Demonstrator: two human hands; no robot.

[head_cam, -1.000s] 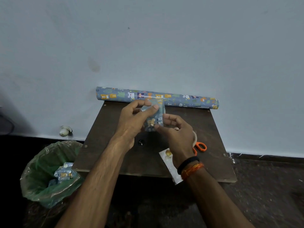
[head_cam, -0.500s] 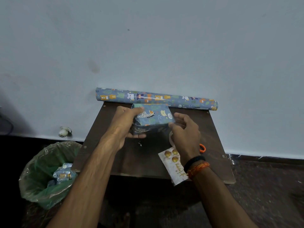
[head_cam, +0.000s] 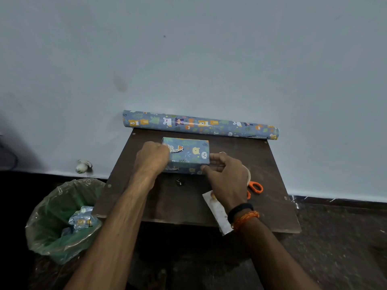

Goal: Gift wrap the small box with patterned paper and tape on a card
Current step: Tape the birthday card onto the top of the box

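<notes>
Item 1, wrapped box [head_cam: 188,152]: it is lying flat on the dark brown table [head_cam: 272,164], towards the far edge, just in front of the roll of patterned paper [head_cam: 201,124] that is resting along the wall. Blue animal-print paper is covering every face you can see.

Item 2, your left hand [head_cam: 152,157]: you are reaching forward with the forearm running up from the lower left, wrist straight, knuckles up. The fingers are curling down over the left end of the box and gripping it; the fingertips themselves are hidden.

Item 3, your right hand [head_cam: 225,174]: you are bringing it in from the lower right with the back of the hand facing up. The index finger is lying along the box's right end and the thumb is pressing its near right corner, so you are pinching that end between them. A black band and orange threads are sitting on the wrist.

Item 4, card [head_cam: 219,214]: a pale strip is lying on the near right part of the table, partly under your right wrist and overhanging the front edge.

Item 5, scissors [head_cam: 255,187]: orange handles are showing just right of your right hand; the blades are hidden.

Item 6, bin [head_cam: 52,227]: a green-lined bin is standing on the floor left of the table, holding paper scraps [head_cam: 80,220].
</notes>
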